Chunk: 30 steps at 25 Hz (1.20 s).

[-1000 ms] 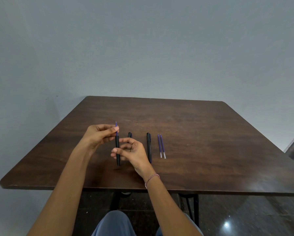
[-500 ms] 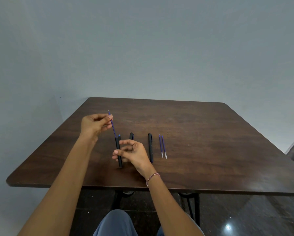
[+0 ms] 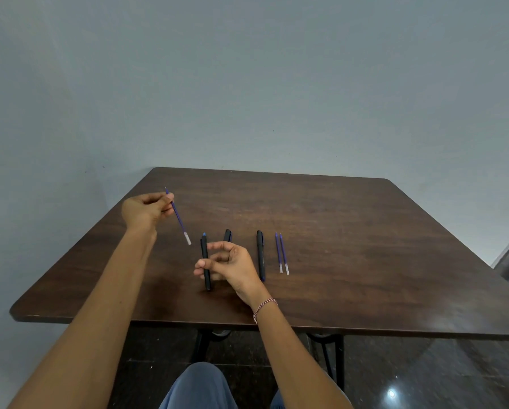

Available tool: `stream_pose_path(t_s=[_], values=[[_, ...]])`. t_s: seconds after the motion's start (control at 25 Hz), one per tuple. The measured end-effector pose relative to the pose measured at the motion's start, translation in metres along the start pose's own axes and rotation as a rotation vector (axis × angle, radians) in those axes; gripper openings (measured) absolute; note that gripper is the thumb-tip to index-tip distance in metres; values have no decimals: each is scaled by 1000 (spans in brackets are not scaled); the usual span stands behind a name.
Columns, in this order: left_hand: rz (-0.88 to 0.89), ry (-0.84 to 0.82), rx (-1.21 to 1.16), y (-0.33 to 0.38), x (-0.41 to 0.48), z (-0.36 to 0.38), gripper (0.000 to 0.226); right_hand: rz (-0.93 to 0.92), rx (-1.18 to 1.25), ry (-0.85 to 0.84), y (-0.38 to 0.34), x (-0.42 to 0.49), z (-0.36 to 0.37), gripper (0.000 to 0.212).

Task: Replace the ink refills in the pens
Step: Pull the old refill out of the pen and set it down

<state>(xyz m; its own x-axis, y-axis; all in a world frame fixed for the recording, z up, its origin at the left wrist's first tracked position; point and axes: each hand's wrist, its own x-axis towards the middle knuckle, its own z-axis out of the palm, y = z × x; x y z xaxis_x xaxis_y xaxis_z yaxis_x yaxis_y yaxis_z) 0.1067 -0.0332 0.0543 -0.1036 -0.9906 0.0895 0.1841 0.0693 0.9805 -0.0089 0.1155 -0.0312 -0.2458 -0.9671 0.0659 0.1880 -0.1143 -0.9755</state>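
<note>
Left grip (image 3: 147, 211) pinches refill (image 3: 180, 221); right grip (image 3: 232, 265) holds pen (image 3: 205, 261).

dark wooden table (image 3: 365, 231) — on it lie a black pen (image 3: 261, 255), two purple refills (image 3: 278, 252) side by side just right of it, and another black pen (image 3: 227, 235), partly hidden.

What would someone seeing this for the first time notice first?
Most likely the left hand, raised over the left side of the dark wooden table, pinching a thin blue refill that slants down in the air. Next, the right hand near the front edge, holding a black pen barrel clear of that refill. To its right lie a black pen and two spare refills side by side.
</note>
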Motion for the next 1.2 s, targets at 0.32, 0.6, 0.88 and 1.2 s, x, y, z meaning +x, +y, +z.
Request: stream_pose_path(t_s=[0.32,0.6,0.88,1.2], values=[[-26,-39,643,-27,10,-11,17,-27,4,30,-1,0,0,34],[-37,-187,1070,-38,3,-10,17,-22,-2,55,1,1,0,27],[-35,-165,1103,-42,8,-3,20,-27,7,63,0,1,2,24],[-5,-144,1153,-44,12,-1,24,-27,-9,65,4,4,1,26]])
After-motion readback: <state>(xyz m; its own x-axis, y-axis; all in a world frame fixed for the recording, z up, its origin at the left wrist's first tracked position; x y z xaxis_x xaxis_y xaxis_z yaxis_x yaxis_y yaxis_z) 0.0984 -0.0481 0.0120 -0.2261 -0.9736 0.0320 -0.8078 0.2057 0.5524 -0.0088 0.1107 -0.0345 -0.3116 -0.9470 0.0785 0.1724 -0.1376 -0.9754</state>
